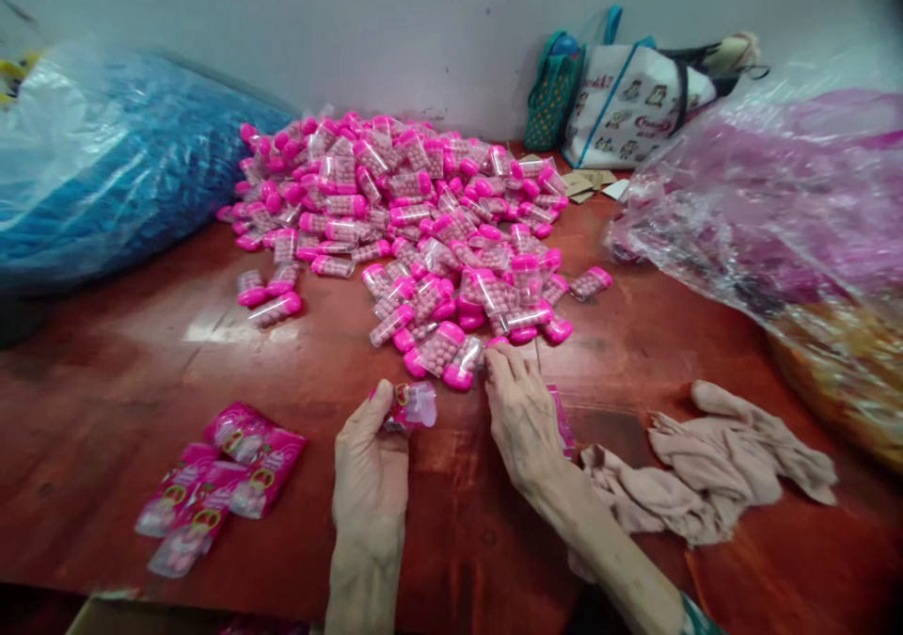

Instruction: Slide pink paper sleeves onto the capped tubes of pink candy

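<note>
Held between the thumb and fingers of my left hand (372,452) is a small pink printed plastic sleeve (410,405), its clear end pointing right. My right hand (518,409) is at the front edge of a big heap of candy containers (423,212), clear with bright pink caps and filled with small pale balls. Its fingers are curled together beside the nearest containers, and their tips are partly hidden, so what they grip does not show. More pink printed plastic (562,419) lies flat, partly covered by that hand. At left lie several containers in printed sleeves (240,445).
A big clear bag of blue things (141,165) sits at left, another bag with pink and orange contents (797,212) at right. Crumpled beige cloth (726,466) lies right of my forearm. A white tote bag (627,108) and green pouch (554,89) stand by the wall.
</note>
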The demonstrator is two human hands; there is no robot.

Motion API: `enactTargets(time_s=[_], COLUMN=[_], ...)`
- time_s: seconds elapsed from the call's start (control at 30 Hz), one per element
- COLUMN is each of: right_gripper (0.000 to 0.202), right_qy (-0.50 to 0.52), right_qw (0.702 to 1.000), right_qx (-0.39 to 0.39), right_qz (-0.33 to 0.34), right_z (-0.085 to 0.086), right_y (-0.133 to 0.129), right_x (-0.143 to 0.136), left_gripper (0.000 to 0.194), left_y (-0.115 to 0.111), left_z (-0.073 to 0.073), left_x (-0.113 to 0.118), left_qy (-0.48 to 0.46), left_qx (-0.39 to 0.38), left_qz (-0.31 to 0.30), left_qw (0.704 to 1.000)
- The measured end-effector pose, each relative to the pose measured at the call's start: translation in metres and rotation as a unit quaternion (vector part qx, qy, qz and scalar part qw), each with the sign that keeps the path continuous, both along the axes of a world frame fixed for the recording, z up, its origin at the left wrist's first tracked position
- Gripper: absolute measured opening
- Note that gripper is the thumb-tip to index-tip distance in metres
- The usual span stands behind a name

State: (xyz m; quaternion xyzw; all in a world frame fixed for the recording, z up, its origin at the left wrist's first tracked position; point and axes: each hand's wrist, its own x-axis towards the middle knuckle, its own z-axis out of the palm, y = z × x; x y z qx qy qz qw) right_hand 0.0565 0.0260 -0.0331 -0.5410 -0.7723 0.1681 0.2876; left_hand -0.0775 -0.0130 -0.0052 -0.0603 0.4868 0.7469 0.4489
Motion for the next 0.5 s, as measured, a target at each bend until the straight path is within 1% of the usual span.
enactTargets(time_s=[0.1,0.17,0.23,0.3,0.37,0.5], right_gripper=[0.035,0.033,0.033,0.035,0.038,0.041], right_qy=[0.069,0.126,0.28,0.342,0.357,0.321], right_qw=[0.997,0.991,0.953,0.927,0.921,0.939], right_qx=[-0.016,-0.041,-0.118,-0.146,-0.134,-0.081], right_qz=[-0.014,-0.015,0.013,0.049,0.075,0.096], right_z=[0.006,0.015,0.027,0.04,0.05,0.061], right_y=[-0.006,-0.015,-0.025,-0.033,-0.036,-0.031], right_x=[0.007,0.014,0.021,0.027,0.031,0.039], left_gripper=[0.02,0.016,0.009,0.003,0.009,0.012], left_y=[0.002,0.005,0.01,0.016,0.023,0.035], left_z=[-0.002,-0.001,0.002,0.008,0.016,0.031], left_x=[0.002,0.005,0.008,0.013,0.019,0.032], left_qy=[0.016,0.03,0.046,0.062,0.074,0.094], left_qx=[0.013,0.022,0.031,0.04,0.046,0.056], left_qz=[-0.015,-0.033,-0.056,-0.083,-0.109,-0.139], left_qw=[1.0,0.999,0.997,0.994,0.99,0.984])
